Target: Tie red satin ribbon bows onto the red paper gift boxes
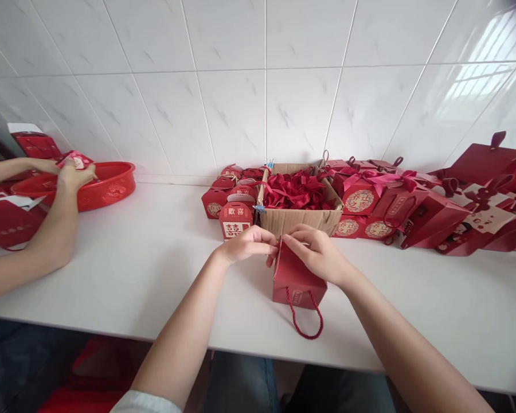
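Note:
A small red gift bag [296,278] with a red cord handle stands on the white table [155,269] in front of me. My left hand [247,242] pinches the bag's top edge from the left. My right hand [320,252] grips the top edge from the right, fingers closed on it. Just behind the bag sits an open cardboard box [303,217] full of red ribbons [296,192].
Small red gift boxes [234,201] stand left of the cardboard box; larger red boxes and bags [438,201] lie to its right along the tiled wall. At far left another person's hands [71,172] hold a red item over a red round tray [107,183].

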`<state>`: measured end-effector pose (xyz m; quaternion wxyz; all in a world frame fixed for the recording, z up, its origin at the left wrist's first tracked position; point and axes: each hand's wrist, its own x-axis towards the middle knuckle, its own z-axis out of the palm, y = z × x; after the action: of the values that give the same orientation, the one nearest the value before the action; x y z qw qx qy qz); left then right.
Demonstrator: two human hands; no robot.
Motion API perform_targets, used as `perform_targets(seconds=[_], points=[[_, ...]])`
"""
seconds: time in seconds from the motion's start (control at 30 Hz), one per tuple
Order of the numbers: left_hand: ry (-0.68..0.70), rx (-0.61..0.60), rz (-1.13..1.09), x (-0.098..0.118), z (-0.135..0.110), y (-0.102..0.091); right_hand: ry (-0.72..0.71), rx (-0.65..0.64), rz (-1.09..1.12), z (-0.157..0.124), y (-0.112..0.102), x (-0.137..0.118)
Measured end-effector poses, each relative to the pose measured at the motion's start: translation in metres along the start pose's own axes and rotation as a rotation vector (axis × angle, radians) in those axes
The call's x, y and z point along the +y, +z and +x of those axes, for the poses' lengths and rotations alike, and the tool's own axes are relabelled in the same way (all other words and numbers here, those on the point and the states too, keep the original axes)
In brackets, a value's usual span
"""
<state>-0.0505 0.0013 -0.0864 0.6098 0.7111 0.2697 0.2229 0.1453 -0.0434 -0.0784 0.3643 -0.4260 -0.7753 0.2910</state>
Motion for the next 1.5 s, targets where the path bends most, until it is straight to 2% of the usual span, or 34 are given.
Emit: perform_targets(seconds=[0.1, 0.2, 0.23, 0.3, 0.4, 0.47, 0.5, 0.57, 0.67, 0.77, 0.9, 0.97, 1.03, 1.13, 1.27, 1.37, 1.5], points=[[0.038, 0.054, -0.014, -0.001, -0.002, -0.005, 0.037, 0.194, 0.069, -0.007, -0.015, 0.005], [0.118, 0.131, -0.028, 0.010, -0.006, -0.011, 0.151, 0.375, 0.219, -0.030, -0.032, 0.012], [0.152, 0.160, -0.033, 0.018, -0.007, -0.013, 0.197, 0.349, 0.319, -0.042, -0.035, 0.015], [0.210, 0.235, -0.023, 0.039, -0.007, -0.016, 0.325, 0.110, 0.611, -0.068, -0.034, 0.021], [0.242, 0.434, 0.114, 0.077, -0.003, -0.015, 0.558, -0.097, 0.989, -0.105, -0.014, 0.028], [0.269, 0.491, 0.132, 0.099, -0.003, -0.013, 0.676, -0.111, 1.122, -0.121, 0.005, 0.033], [0.278, 0.488, 0.127, 0.107, -0.004, -0.011, 0.677, -0.109, 1.182, -0.127, 0.015, 0.035], [0.300, 0.481, 0.091, 0.119, -0.008, -0.006, 0.593, -0.074, 1.229, -0.131, 0.030, 0.040], [0.358, 0.496, 0.050, 0.127, -0.018, -0.002, 0.423, 0.137, 1.167, -0.126, 0.038, 0.044], [0.427, 0.520, 0.033, 0.128, -0.026, -0.003, 0.336, 0.397, 1.140, -0.116, 0.030, 0.050], [0.451, 0.555, 0.046, 0.128, -0.032, -0.007, 0.387, 0.619, 1.229, -0.097, -0.005, 0.064], [0.466, 0.599, 0.032, 0.128, -0.034, -0.008, 0.322, 0.727, 1.187, -0.082, -0.031, 0.068], [0.484, 0.646, 0.009, 0.127, -0.035, -0.008, 0.214, 0.769, 1.085, -0.065, -0.058, 0.063], [0.509, 0.697, -0.009, 0.127, -0.035, -0.007, 0.072, 0.743, 0.760, -0.042, -0.091, 0.036], [0.571, 0.783, 0.011, 0.126, -0.033, -0.002, 0.033, 0.489, 0.314, -0.025, -0.110, -0.013], [0.646, 0.833, 0.039, 0.123, -0.029, 0.001, -0.042, 0.383, 0.246, -0.018, -0.109, -0.036], [0.697, 0.851, 0.102, 0.120, -0.025, 0.004, -0.089, 0.305, 0.228, -0.010, -0.102, -0.044]])
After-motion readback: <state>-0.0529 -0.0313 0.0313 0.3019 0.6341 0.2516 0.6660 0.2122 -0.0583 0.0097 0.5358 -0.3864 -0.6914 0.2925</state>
